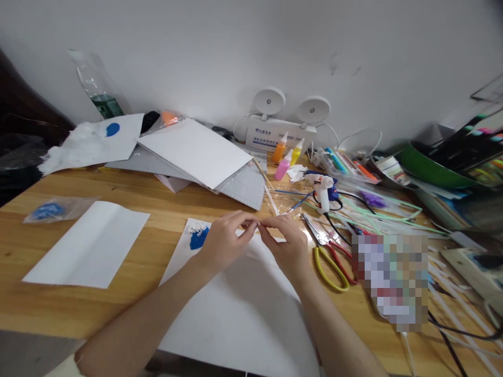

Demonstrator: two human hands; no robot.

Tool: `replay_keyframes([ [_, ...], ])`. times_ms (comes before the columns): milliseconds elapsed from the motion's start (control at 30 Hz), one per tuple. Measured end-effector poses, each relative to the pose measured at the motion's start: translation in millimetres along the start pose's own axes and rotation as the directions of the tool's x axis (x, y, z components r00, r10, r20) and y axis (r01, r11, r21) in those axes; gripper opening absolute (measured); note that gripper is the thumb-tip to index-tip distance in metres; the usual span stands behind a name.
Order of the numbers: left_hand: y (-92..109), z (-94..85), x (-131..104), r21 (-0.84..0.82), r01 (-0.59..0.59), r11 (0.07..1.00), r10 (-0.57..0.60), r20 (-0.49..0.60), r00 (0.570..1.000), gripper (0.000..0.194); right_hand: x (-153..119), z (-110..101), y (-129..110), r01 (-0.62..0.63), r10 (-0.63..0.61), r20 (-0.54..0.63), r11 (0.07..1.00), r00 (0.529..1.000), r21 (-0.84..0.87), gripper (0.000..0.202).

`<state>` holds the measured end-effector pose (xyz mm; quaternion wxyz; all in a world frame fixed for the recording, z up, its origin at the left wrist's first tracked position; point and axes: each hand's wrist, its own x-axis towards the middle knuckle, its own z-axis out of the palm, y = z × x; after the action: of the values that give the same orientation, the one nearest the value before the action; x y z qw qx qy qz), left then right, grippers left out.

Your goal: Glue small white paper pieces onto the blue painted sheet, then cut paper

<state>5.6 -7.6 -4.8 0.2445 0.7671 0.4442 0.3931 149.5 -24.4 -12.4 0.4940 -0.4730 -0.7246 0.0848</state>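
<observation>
Whitish scrap (258, 223), perhaps soft, between fingertips (252, 227)

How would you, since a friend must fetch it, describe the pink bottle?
Find the white lamp with two round heads against the back wall. In front of it are an orange bottle and a yellow bottle. Yours is the pink bottle, set apart by its colour and farther from the wall than both.
</observation>
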Motion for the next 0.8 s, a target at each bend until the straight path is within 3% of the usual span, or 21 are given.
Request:
replay_keyframes([
  [267, 1.6, -3.4, 0.3, -0.034, 0.046, 0.998, -0.047, -0.011, 0.999, 0.007, 1.2, -2.3, -0.6, -0.100, 0.093, 0.106, 0.993, 0.990, 0.061, 0.006],
  [800, 3.0, -2.9, 0.7, -0.045, 0.055, 0.997, -0.056, -0.009, 0.998, 0.006, 1.2, -5.3, -1.4, -0.157, 0.145, 0.128, 0.984, 0.981, 0.088, 0.005],
])
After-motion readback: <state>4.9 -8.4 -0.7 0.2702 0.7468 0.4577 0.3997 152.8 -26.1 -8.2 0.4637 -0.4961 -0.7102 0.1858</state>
